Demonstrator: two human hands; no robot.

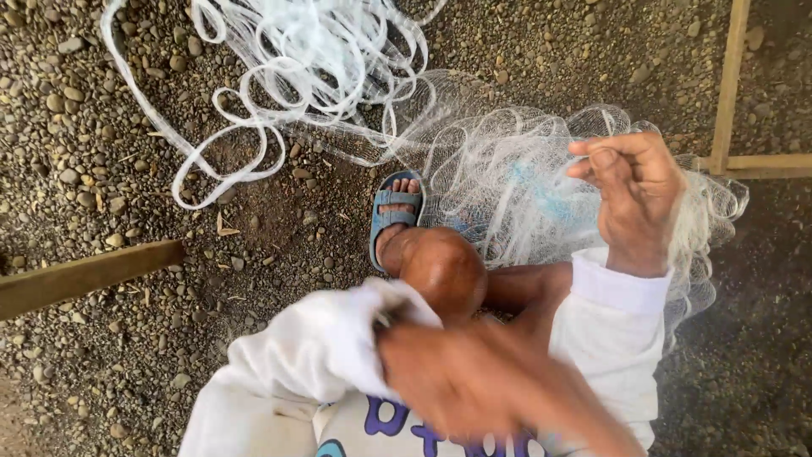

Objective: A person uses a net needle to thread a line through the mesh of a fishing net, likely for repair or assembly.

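While the right hand (634, 199) pinches the fishing net (507, 178) at 2 o'clock, the blurry left hand (474, 381) sits low at 6, grip unclear.

Ground of brown gravel and pebbles (101, 110), bearing: coiled white translucent line (288, 76), heaped fine white mesh netting (499, 178), weathered wooden plank (85, 275), pale wooden frame (729, 93), blue-sandalled foot (394, 211).
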